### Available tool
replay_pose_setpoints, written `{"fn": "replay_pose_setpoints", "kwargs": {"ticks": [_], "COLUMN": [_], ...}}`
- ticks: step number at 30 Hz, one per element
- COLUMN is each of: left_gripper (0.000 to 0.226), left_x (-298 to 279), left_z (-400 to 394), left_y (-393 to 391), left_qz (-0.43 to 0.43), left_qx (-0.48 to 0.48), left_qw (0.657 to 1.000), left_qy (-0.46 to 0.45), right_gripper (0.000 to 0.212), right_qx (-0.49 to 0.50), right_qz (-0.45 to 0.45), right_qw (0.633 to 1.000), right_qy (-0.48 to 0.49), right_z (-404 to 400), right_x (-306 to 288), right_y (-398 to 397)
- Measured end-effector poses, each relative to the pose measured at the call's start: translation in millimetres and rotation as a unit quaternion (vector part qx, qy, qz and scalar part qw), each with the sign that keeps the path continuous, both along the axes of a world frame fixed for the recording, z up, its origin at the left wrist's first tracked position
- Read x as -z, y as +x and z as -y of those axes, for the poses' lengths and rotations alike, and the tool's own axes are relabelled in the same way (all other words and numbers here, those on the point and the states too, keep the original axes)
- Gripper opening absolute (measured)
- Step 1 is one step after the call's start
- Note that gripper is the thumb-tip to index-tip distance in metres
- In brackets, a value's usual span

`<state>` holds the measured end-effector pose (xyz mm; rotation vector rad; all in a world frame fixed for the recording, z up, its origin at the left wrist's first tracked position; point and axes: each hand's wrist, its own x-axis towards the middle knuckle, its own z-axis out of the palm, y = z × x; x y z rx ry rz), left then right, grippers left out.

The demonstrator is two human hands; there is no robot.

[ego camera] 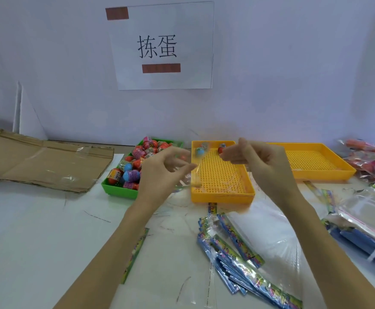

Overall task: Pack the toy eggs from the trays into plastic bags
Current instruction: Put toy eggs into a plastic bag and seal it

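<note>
Clear plastic bag [189,177] hangs pinched in the left hand [159,172]; the right hand [257,163] hovers loosely curled, empty. Eggs [137,161] wait in the green tray [117,189]. Thin film could slip or cling shut.

Both hands are hovering over the trays: left hand [163,166] pinching a clear strip [191,185], right hand [257,161] lying loosely curled. Eggs [137,161] are filling the green tray [117,189]; bags [237,248] are lying near right.

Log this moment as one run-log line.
left hand: pinching clear film, blurred | right hand: open, holding nothing | green tray: full of toy eggs | near yellow tray: few eggs
</note>
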<state>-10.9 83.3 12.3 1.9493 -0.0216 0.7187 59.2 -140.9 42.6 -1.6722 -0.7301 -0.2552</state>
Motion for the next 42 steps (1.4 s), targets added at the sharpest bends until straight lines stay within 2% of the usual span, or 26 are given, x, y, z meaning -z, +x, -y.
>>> {"fn": "replay_pose_setpoints", "kwargs": {"ticks": [3,5,8,10,12,15,19,22,25,28,32,37,40,42], "left_gripper": [0.028,0.028,0.031,0.034,0.039,0.044,0.044,0.044,0.042,0.041,0.042,0.043,0.044,0.047], "left_x": [-2,0,2,4,6,9,10,11,12,11,10,11,13,14], "left_z": [1,0,1,4,5,4,5,6,9,13,14,16,15,15], "left_y": [2,1,1,1,1,0,2,3,3,3,3,3,4,4], "left_qz": [-0.063,-0.094,-0.134,-0.152,-0.165,-0.176,-0.187,-0.185,-0.183,-0.182,-0.174,-0.163,-0.155,-0.148], "left_qx": [0.042,0.07,0.096,0.107,0.121,0.137,0.158,0.152,0.144,0.138,0.129,0.125,0.124,0.13], "left_qw": [0.989,0.979,0.972,0.969,0.963,0.959,0.955,0.959,0.963,0.966,0.97,0.976,0.979,0.98], "left_qy": [-0.13,-0.166,-0.168,-0.165,-0.176,-0.174,-0.168,-0.152,-0.133,-0.124,-0.108,-0.072,-0.042,-0.024], "right_gripper": [0.022,0.027,0.046,0.061,0.059,0.045,0.026,0.02,0.017,0.019,0.025,0.018,0.017,0.018], "right_qx": [0.081,0.117,0.136,0.143,0.137,0.149,0.204,0.2,0.116,0.027,0.05,0.049,0.012,0.015], "right_qz": [0.008,0.017,0.014,0.006,0.008,0.047,0.118,0.116,0.023,-0.088,-0.098,-0.035,0.006,0.05], "right_qw": [0.996,0.987,0.959,0.918,0.881,0.856,0.872,0.947,0.993,0.992,0.989,0.988,0.994,0.997], "right_qy": [-0.048,-0.11,-0.25,-0.369,-0.453,-0.493,-0.429,-0.221,-0.022,0.083,0.095,0.14,0.109,0.05], "right_z": [0,-5,-19,-30,-38,-38,-35,-34,-30,-22,-21,-29,-35,-39], "right_x": [10,16,16,14,18,35,45,42,38,33,28,18,13,13], "right_y": [9,18,43,64,81,94,94,78,55,42,39,28,19,15]}}
